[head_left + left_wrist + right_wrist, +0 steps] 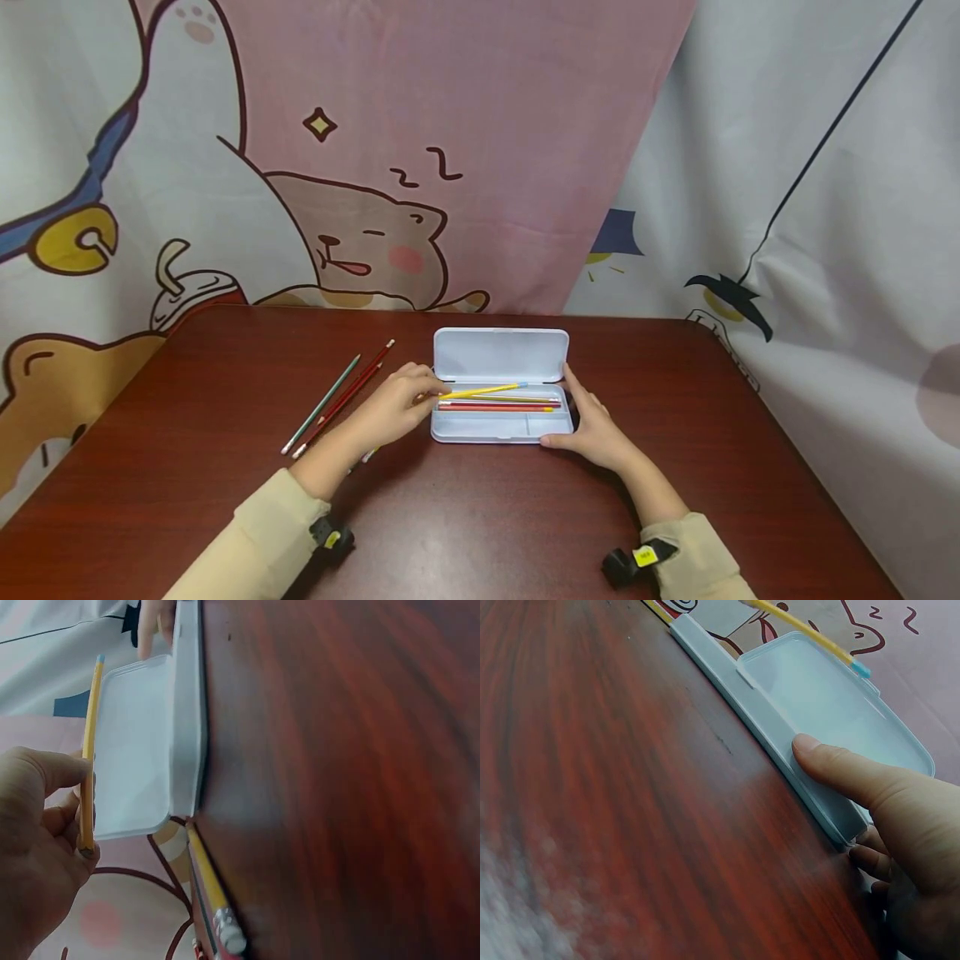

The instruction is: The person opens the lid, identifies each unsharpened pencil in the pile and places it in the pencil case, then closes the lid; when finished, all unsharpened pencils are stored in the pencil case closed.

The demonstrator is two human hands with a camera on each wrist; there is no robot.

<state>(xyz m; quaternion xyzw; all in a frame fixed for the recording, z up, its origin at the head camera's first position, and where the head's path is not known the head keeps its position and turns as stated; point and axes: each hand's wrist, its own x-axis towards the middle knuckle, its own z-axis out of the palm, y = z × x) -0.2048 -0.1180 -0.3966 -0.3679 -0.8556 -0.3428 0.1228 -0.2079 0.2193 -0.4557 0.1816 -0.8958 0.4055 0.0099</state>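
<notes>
A white pencil case (480, 430) lies on the table with its lid (501, 354) raised at the back. Several pencils, among them a red-orange pencil (495, 409), lie lengthwise in its long compartment. My left hand (397, 406) pinches a yellow pencil (90, 735) with a light blue end between thumb and fingers, above the left part of the case. At the case's right end is my right hand (600, 435); its thumb presses the front edge and its fingers curl round the side, as the right wrist view shows.
Left of the case, a teal pencil (322, 404) and red pencils (352, 392) lie slantwise on the brown table (480, 525). Another pencil (210, 877), yellow with a metal-banded end, lies near the case's left end. A printed cloth (510, 150) hangs behind the table.
</notes>
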